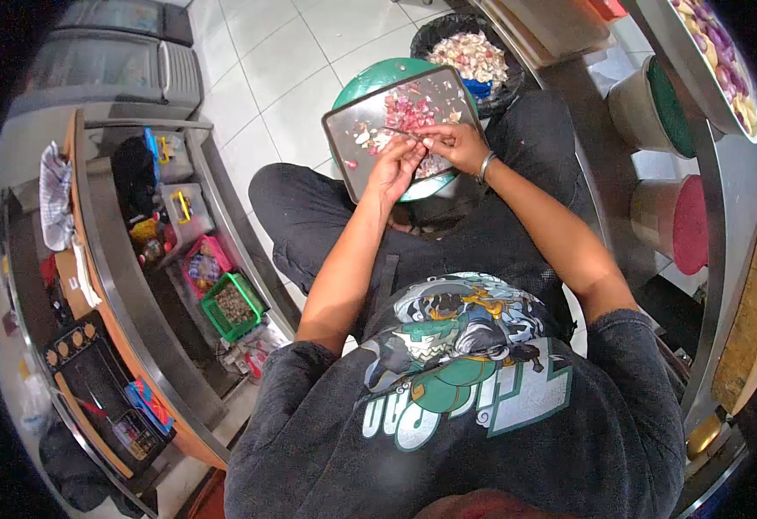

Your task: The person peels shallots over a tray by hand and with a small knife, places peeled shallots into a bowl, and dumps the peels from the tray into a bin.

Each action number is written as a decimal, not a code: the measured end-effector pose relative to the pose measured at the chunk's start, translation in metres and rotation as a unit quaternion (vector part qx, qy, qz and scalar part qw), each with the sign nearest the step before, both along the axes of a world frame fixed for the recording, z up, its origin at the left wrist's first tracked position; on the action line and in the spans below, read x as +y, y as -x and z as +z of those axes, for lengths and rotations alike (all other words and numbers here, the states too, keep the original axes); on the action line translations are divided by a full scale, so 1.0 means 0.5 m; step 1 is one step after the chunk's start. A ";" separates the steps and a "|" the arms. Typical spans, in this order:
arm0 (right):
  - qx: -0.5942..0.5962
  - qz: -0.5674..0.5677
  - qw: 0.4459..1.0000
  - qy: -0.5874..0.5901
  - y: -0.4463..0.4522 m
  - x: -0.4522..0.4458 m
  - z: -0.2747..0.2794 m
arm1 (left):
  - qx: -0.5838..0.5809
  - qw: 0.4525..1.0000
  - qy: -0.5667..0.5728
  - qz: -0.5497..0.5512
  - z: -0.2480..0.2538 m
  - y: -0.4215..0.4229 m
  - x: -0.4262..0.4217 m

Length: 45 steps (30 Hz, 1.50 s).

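The rectangular tray (365,177) lies on a round green surface (370,80) between the person's spread legs. Reddish peeled pieces (409,110), apparently shallots, form a loose pile near the middle of the tray; pale pieces (363,137) lie to the left of the pile. Both hands are above the near half of the tray. The left hand (396,166) has its grip pressed together at the fingertips; the item within it is too small to identify. The right hand (456,147), with a metallic bracelet (486,166) at the wrist, meets the left fingertips; its grip is closed on a small knife (397,131), blade pointing left over the tray. A black-lined bin (427,36) containing pale peelings (474,57) stands beyond the tray's far right corner. A green basket (254,292) and a pink basket (190,268) are well apart from the tray, to its left.
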State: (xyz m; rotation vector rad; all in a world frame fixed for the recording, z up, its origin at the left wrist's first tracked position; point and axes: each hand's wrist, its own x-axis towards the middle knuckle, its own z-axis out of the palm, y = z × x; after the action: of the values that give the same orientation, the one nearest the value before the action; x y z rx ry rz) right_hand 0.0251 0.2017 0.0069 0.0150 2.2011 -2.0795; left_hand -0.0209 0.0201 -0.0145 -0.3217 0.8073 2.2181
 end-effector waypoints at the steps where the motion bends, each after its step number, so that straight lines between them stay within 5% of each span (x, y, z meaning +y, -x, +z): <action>1: 0.000 0.002 1.000 -0.001 -0.001 0.000 0.004 | 0.000 1.000 -0.001 0.002 0.002 -0.002 0.000; 7: -0.010 0.003 0.996 -0.094 -0.002 0.005 0.018 | 0.002 1.000 -0.014 0.015 -0.012 0.001 0.002; 9: 0.074 -0.024 0.982 -0.171 0.001 0.006 0.001 | 0.009 1.000 -0.012 0.016 -0.032 0.001 0.000; 15: 0.012 -0.027 0.981 -0.194 0.004 0.005 0.004 | 0.083 0.996 -0.015 -0.014 0.005 -0.005 0.007; 29: 0.005 -0.026 0.996 -0.090 -0.002 -0.007 0.034 | 0.049 0.998 -0.035 -0.010 -0.013 -0.009 -0.004; 35: -0.024 -0.030 0.992 -0.119 0.005 -0.009 0.052 | -0.034 0.996 -0.056 -0.062 -0.018 -0.009 -0.008; 43: -0.004 -0.042 0.990 -0.137 0.000 0.003 0.032 | 0.037 0.997 -0.004 -0.066 -0.016 -0.003 0.000; 45: 0.027 -0.068 0.973 -0.220 0.003 0.004 0.036 | 0.034 0.997 -0.005 -0.067 -0.013 -0.004 0.001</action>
State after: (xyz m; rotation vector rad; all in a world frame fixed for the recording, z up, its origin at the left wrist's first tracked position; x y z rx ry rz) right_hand 0.0236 0.2039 0.0248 0.1537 2.7167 -1.6191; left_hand -0.0191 0.0205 -0.0208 -0.1820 0.8296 2.1153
